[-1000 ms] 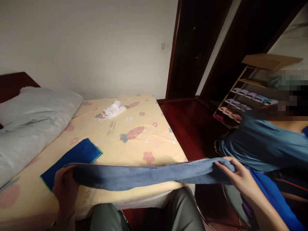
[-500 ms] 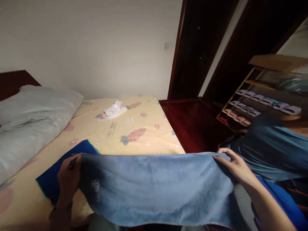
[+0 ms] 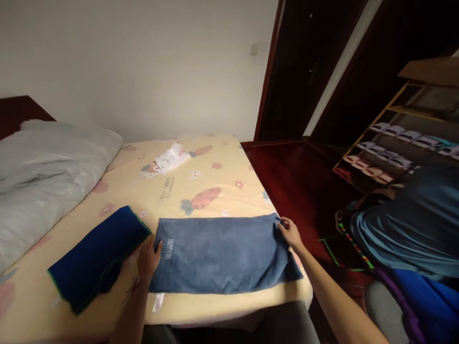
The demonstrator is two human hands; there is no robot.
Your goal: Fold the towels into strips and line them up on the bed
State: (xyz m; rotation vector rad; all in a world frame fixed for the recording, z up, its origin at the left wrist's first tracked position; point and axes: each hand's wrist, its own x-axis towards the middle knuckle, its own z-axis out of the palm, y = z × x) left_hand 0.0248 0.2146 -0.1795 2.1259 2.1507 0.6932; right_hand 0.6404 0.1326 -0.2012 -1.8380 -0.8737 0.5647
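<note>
A grey-blue towel (image 3: 222, 255) lies spread in a long strip along the front of the bed, with white lettering near its left end and a white tag showing below. My left hand (image 3: 147, 260) is at the towel's left edge, its thumb over the fabric and the other fingers partly hidden. At the upper right corner, my right hand (image 3: 289, 233) pinches the towel between thumb and fingers. Left of the towel a dark blue folded cloth (image 3: 98, 255) with green edging rests on the bed, close to my left hand.
The bed (image 3: 201, 179) has a yellow patterned sheet. On it are a white plastic bag (image 3: 172, 156) and a grey quilt (image 3: 53, 177). To the right stand a shoe rack (image 3: 390, 138) and a heap of blue fabrics (image 3: 405, 224), beyond the bed's edge.
The towel has come down from being held up between my hands and now lies flat on the bed. My left hand has shifted right, my right hand left.
</note>
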